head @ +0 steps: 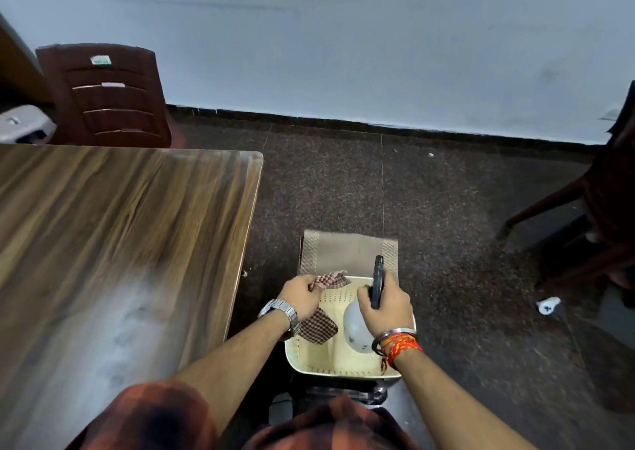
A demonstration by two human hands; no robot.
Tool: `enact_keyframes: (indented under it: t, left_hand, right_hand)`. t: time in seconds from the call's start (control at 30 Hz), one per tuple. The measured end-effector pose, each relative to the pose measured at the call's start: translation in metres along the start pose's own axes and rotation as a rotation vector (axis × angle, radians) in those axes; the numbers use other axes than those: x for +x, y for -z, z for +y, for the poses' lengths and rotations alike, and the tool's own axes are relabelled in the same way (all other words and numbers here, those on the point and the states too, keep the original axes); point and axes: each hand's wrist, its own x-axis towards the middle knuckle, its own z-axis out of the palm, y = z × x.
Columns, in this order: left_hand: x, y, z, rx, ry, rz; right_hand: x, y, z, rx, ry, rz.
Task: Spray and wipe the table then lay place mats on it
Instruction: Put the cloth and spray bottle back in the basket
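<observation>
A cream plastic basket (330, 357) sits low to the right of the wooden table (113, 243). My left hand (301, 295) grips a red-and-white checked cloth (319, 326) over the basket's left side. My right hand (388, 303) is closed around the black trigger head of a white spray bottle (357, 326), which stands inside the basket. Brown place mats (347, 253) lean up behind the basket's far rim. The bottle's lower body is partly hidden by my right wrist.
A dark red plastic chair (110, 95) stands at the table's far end, and another chair (591, 209) is at the right edge. Dark speckled floor (446, 209) runs to a pale wall. A small white object (548, 304) lies on the floor.
</observation>
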Motion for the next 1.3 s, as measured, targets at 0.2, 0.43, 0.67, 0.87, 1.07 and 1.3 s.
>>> enact_keyframes:
  t: [0.2,0.43,0.67,0.87,1.07,1.3]
  left_hand:
    - [-0.013,-0.031,-0.016,0.057,0.083,-0.128]
    - [-0.013,-0.057,-0.032,0.091,0.169,-0.125]
    - [-0.004,-0.067,-0.038,0.097,0.188,-0.087]
    - [0.004,-0.079,-0.041,0.082,0.205,-0.061]
    - [0.003,-0.087,-0.040,0.115,0.228,-0.083]
    - [-0.001,-0.082,-0.037,0.178,0.234,-0.249]
  right_hand:
    - [-0.011,0.001,0.038,-0.051,-0.111,0.057]
    - [-0.020,-0.013,0.067,-0.082,-0.176,-0.014]
    - [-0.024,-0.033,0.078,-0.154,-0.165,-0.082]
    - [-0.022,-0.040,0.091,-0.151,-0.223,-0.111]
    - [-0.014,-0.045,0.098,-0.166,-0.245,-0.199]
    - [0.006,-0.037,0.091,-0.223,-0.271,-0.301]
